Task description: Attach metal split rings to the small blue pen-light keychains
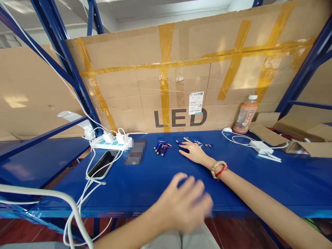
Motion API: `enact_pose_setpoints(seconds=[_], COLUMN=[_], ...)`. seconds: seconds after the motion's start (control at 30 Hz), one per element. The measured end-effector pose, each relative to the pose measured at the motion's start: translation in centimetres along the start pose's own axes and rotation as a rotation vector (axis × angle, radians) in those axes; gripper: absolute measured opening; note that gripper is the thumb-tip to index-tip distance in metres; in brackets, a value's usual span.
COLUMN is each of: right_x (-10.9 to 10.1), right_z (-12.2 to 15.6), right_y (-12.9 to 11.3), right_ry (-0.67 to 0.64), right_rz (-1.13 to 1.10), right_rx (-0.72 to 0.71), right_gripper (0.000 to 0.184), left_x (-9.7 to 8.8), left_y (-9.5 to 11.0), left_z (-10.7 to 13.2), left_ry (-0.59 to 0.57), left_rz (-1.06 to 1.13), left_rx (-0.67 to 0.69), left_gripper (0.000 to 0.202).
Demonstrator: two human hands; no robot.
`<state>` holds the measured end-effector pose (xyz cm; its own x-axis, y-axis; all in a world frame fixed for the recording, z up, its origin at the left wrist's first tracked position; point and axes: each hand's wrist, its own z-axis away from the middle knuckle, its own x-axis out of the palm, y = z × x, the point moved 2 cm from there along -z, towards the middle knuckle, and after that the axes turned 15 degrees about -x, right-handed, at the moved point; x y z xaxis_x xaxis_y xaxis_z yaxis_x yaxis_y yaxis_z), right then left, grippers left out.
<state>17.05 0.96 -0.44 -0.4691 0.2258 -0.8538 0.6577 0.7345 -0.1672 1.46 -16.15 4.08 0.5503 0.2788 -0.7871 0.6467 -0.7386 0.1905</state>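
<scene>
My right hand (194,152), with a beaded bracelet (219,170) on the wrist, rests over the blue table with its fingers stretched apart. Its fingertips are at a small blue tube (179,142) and a short pale piece (186,139); whether they press on these is hard to see. Just beyond the hand lie small metal rings (198,143) and a blue carabiner clip (211,146). To its left is a group of small blue, black and purple metal tubes (161,148) with clips. My left hand (185,204), smeared by motion, hovers near the table's front edge with fingers partly curled.
A power strip (97,142) with white cables, a phone (103,164) and a dark blurred-out flat object (136,152) lie on the left. A drink bottle (246,116), white adapter (260,147) and open cardboard box (306,148) are on the right. Taped cardboard (129,93) stands behind.
</scene>
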Motion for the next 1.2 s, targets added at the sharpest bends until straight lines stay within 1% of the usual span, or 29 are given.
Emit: enact_pose_setpoints(seconds=[0.03,0.07,0.13,0.17,0.23,0.27,0.3,0.33,0.4,0.47,0.5,0.53,0.6,0.63,0.73,0.77,0.83,0.9,0.97,1.0,1.03,1.1,1.2], right_x=[-0.1,-0.2,-0.4,-0.6,-1.0,-1.2,-1.3,-1.3,-1.2,-1.0,-0.9,-0.9,-0.7,-0.6,-0.2,0.0,0.4,0.6,0.7,0.6,0.6,0.5,0.2], right_z=[-0.1,-0.1,-0.2,-0.3,-0.4,-0.4,-0.5,-0.6,-0.6,-0.6,-0.6,-0.5,-0.4,-0.4,-0.7,-0.8,-1.0,-1.1,-1.2,-1.2,-1.2,-1.2,-1.4], right_y=[0.1,0.2,0.1,0.0,-0.6,-1.0,-1.4,-1.8,-2.4,-2.6,-2.5,-2.4,-2.1,-2.0,-1.7,-1.7,-1.6,-1.5,-1.5,-1.5,-1.6,-1.6,-1.7], right_ry=[0.029,0.05,0.079,0.117,0.239,0.312,0.352,0.359,0.322,0.275,0.254,0.228,0.159,0.12,0.0,-0.033,-0.085,-0.107,-0.108,-0.102,-0.096,-0.076,-0.055], right_rz=[-0.013,-0.024,-0.033,-0.052,-0.145,-0.222,-0.299,-0.359,-0.414,-0.41,-0.388,-0.355,-0.258,-0.206,-0.096,-0.08,-0.071,-0.076,-0.088,-0.094,-0.097,-0.093,-0.065], right_rx=[-0.012,-0.022,-0.027,-0.024,-0.019,-0.025,-0.037,-0.041,-0.036,-0.028,-0.021,-0.017,-0.032,-0.053,-0.127,-0.139,-0.153,-0.173,-0.195,-0.2,-0.2,-0.188,-0.21], right_gripper=[0.029,0.025,0.024,0.025,0.024,0.026,0.028,0.029,0.029,0.034,0.037,0.04,0.044,0.044,0.044,0.045,0.046,0.043,0.036,0.033,0.031,0.032,0.04], left_x=[0.3,0.7,1.8,2.4,3.7,4.3,4.8,5.3,5.9,5.9,5.7,5.4,4.6,4.3,4.2,4.5,5.1,5.8,6.2,6.2,6.2,6.1,5.9], left_y=[-1.1,-2.5,-5.7,-7.3,-10.0,-10.9,-11.6,-12.0,-12.3,-12.4,-12.5,-12.8,-13.4,-13.7,-14.4,-14.4,-14.1,-13.5,-12.7,-12.4,-12.2,-11.9,-11.8], left_z=[-1.2,-2.6,-5.2,-6.3,-7.8,-8.2,-8.5,-8.5,-8.4,-8.1,-8.0,-7.9,-7.8,-7.8,-7.6,-7.5,-7.2,-7.0,-6.9,-6.8,-6.7,-6.7,-6.8], left_ry=[-0.024,-0.06,-0.151,-0.187,-0.188,-0.187,-0.186,-0.18,-0.144,-0.109,-0.065,0.006,0.164,0.218,0.311,0.303,0.223,0.089,-0.072,-0.11,-0.126,-0.102,-0.044], left_rz=[0.024,0.066,0.195,0.281,0.398,0.452,0.519,0.601,0.714,0.798,0.83,0.852,0.865,0.876,0.9,0.898,0.858,0.782,0.625,0.543,0.467,0.354,0.302], left_rx=[-0.094,-0.221,-0.515,-0.616,-0.77,-0.828,-0.869,-0.891,-0.902,-0.932,-0.965,-0.988,-0.983,-0.97,-0.926,-0.918,-0.885,-0.82,-0.714,-0.656,-0.602,-0.522,-0.465], left_gripper=[0.021,0.021,0.024,0.027,0.035,0.04,0.044,0.045,0.042,0.04,0.039,0.038,0.036,0.035,0.032,0.03,0.026,0.02,0.017,0.016,0.016,0.015,0.016])
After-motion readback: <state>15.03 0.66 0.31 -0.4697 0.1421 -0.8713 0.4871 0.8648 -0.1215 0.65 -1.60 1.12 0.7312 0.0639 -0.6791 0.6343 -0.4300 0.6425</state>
